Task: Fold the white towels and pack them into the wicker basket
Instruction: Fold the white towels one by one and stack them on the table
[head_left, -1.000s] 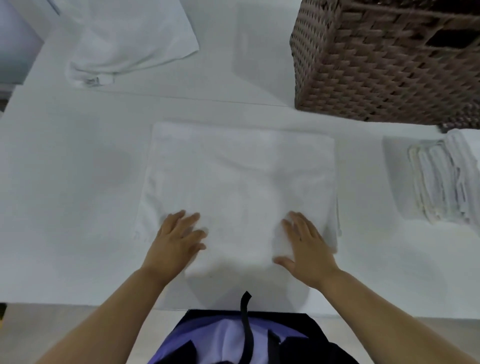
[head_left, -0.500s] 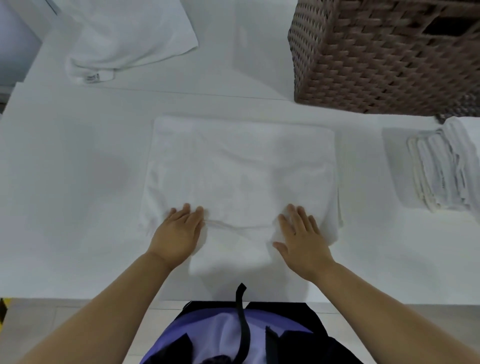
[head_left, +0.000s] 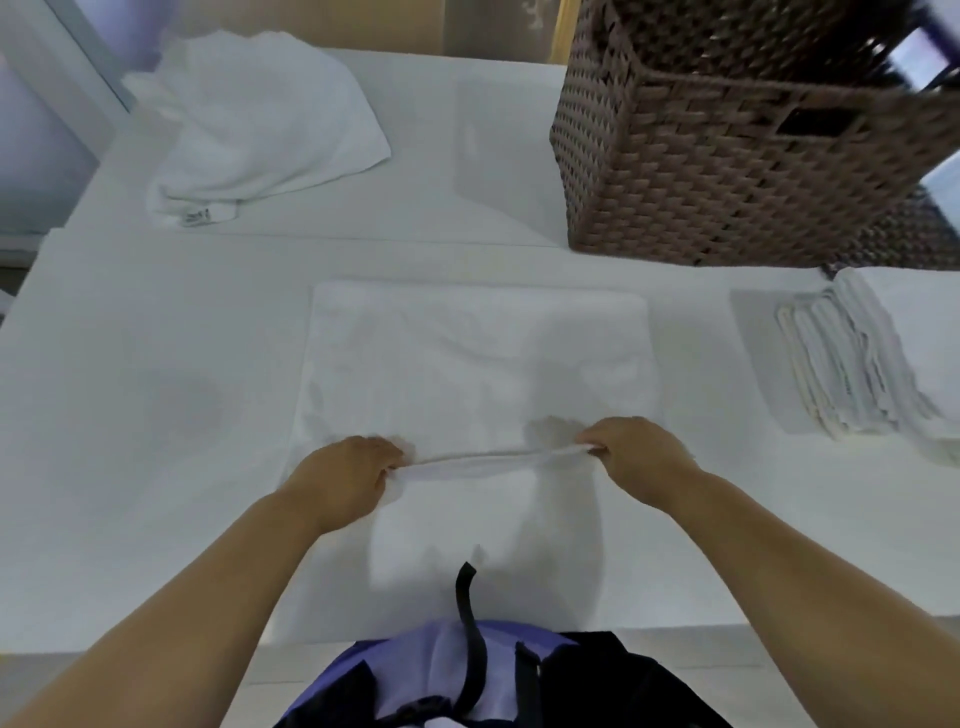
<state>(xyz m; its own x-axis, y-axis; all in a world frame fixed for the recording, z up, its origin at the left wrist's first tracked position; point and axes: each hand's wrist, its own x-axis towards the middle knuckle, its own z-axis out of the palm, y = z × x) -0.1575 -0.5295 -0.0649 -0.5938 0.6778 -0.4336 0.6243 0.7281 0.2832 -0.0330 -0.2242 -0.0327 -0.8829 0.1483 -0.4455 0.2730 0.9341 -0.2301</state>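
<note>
As both arms extend, left hand (head_left: 347, 470) and right hand (head_left: 641, 457) pinch the towel (head_left: 478, 364) edge.

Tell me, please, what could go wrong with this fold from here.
1. The left hand and right hand pinch the near edge of the towel inboard of its corners, so the corners may sag and the fold may land crooked.
2. The folded stack lies close on the right; a wide swing of the right arm might knock it askew.
</note>
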